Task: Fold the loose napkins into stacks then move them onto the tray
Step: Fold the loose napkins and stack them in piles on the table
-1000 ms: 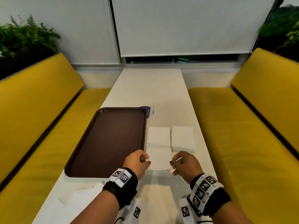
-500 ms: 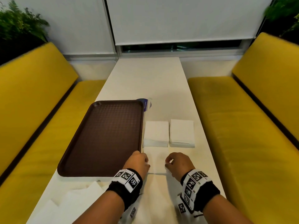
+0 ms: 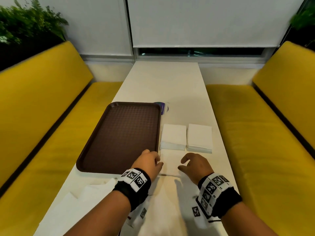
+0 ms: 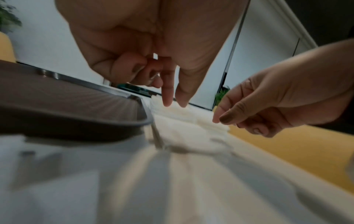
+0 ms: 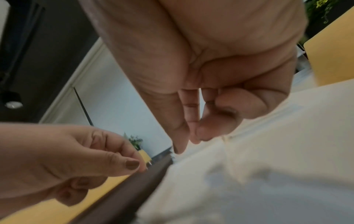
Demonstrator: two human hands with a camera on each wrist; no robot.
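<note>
White napkin (image 3: 170,163) flat on our tabletop (image 3: 163,86) between our hands, left grip (image 3: 150,163) and right grip (image 3: 194,165) loosely curled, holding nothing, brown tray (image 3: 122,133) alongside.

Arms: bare forearms, no sleeves in view.
Left wrist band (image 3: 132,188): black fabric cuff carrying white square panels printed with black-and-white tag markers.
Right wrist band (image 3: 219,196): the same black cuff with white marker panels; a thin dark cord hangs below it.
Fingernails: brown polish on the thumbs.
</note>
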